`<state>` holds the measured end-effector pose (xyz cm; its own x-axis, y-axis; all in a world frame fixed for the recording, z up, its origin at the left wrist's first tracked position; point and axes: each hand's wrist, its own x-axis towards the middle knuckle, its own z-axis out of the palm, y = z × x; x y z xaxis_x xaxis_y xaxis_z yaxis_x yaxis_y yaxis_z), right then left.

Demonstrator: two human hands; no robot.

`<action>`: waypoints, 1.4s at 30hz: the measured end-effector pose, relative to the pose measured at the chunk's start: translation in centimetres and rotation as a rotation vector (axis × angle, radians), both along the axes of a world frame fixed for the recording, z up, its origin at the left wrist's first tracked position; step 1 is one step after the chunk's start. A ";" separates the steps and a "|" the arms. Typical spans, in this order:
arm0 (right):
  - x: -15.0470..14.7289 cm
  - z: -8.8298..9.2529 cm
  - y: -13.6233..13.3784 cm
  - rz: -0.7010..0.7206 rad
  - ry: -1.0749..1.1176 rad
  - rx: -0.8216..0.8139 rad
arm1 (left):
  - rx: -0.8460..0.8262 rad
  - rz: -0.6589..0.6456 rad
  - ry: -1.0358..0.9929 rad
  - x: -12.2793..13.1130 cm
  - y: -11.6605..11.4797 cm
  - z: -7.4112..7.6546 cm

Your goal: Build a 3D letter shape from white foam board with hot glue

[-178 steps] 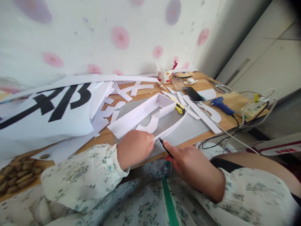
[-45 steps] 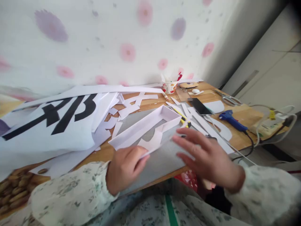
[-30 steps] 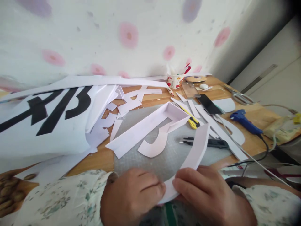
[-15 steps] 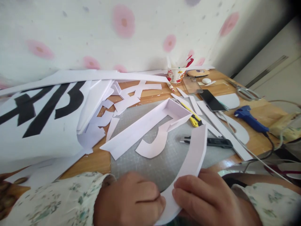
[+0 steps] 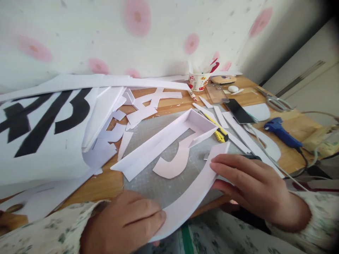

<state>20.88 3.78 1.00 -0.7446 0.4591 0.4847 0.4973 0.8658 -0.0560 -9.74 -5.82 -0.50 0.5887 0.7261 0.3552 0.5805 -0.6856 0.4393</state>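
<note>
And the hands are parting! A moment ago both were pinching together at the near end of the curved white foam-board strip (image 5: 196,190). Now the right hand (image 5: 251,183) is sliding away along it, fingers stretched out flat against the strip's far stretch, over the right side of the grey cutting mat (image 5: 156,181). The left hand (image 5: 127,225) is staying clamped on the strip's near end, just off the mat's near edge. The strip is bowing low between them, sweeping across the mat's near right corner.

The black utility knife (image 5: 250,157), in the right hand seconds ago, is lying on the mat's right side, half hidden behind those fingers. So the cutting looks finished, and the strip itself is what both hands are working. The long white foam-board tray (image 5: 169,135) is sitting untouched across the middle of the mat.
</note>
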 end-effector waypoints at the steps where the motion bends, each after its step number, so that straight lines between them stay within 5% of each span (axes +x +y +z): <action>1: -0.2 0.0 0.2 0.016 -0.021 0.001 | 0.007 -0.002 -0.004 0.0 0.1 0.0; 6: -1.4 0.4 0.6 0.058 -0.082 -0.105 | 0.023 0.069 -0.030 -0.7 0.3 -0.2; 13: -3.4 -0.8 0.8 0.239 -0.011 -0.246 | 0.122 0.403 -0.072 -1.2 1.3 -0.8; 19: -4.1 -1.2 1.9 0.219 -0.009 -0.199 | 0.090 0.596 0.006 -0.7 1.4 -1.7; 42: -5.9 -2.7 2.8 0.229 -0.033 -0.192 | -0.037 0.684 0.010 -0.1 1.5 -2.7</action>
<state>15.01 6.56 -1.72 -0.8533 0.3581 0.3789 0.2943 0.9308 -0.2169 -9.79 -4.32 -3.20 -0.0037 0.9474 0.3201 0.8817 -0.1480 0.4481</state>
